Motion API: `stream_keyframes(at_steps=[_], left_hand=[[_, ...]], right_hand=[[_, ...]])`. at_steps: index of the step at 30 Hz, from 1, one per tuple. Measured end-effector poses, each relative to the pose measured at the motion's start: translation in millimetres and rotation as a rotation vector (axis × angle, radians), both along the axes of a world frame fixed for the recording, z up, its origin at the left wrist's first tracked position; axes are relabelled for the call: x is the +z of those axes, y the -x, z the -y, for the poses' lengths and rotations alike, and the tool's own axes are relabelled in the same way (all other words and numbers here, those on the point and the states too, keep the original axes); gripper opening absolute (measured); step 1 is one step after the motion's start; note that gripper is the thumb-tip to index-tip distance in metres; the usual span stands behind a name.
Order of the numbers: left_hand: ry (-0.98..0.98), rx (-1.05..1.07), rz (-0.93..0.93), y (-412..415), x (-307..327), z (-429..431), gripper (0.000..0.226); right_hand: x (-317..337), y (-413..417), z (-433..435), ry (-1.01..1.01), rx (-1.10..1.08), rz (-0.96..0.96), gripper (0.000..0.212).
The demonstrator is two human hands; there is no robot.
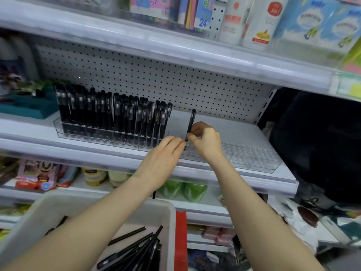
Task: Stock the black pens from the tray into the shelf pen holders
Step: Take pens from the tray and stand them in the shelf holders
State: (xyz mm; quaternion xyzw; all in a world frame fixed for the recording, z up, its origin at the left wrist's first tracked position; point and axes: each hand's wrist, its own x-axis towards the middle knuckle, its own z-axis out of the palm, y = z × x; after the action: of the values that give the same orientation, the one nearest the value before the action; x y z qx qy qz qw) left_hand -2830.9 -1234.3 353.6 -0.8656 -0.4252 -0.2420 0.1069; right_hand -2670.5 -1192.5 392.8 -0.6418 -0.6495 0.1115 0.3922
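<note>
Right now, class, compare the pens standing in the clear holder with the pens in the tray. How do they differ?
The holder pens stand upright; the tray pens lie on their sides. The holder pens sit in neat rows; the tray pens lie in a loose heap. The holder pens are up on the shelf; the tray pens sit lower. Both sets are black.

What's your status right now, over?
Right hand pinches black pen upright at clear holder. Left hand touches its lower end. More pens in tray. Nothing blocking.
</note>
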Motion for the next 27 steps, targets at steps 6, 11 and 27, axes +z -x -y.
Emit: stream_keyframes(at_steps=[6, 11, 27], left_hand=[[-0.009, 0.034, -0.007, 4, -1, -1, 0.080], [-0.002, 0.033, -0.001, 4, -2, 2, 0.086], [0.214, 0.015, 0.333, 132, -66, 87, 0.028]], right_hand=[[2, 7, 0, 0.020, -0.015, -0.025, 0.012], [7, 8, 3, 0.075, -0.026, -0.028, 0.015], [-55, 92, 131, -0.201, -0.184, -0.092, 0.020]])
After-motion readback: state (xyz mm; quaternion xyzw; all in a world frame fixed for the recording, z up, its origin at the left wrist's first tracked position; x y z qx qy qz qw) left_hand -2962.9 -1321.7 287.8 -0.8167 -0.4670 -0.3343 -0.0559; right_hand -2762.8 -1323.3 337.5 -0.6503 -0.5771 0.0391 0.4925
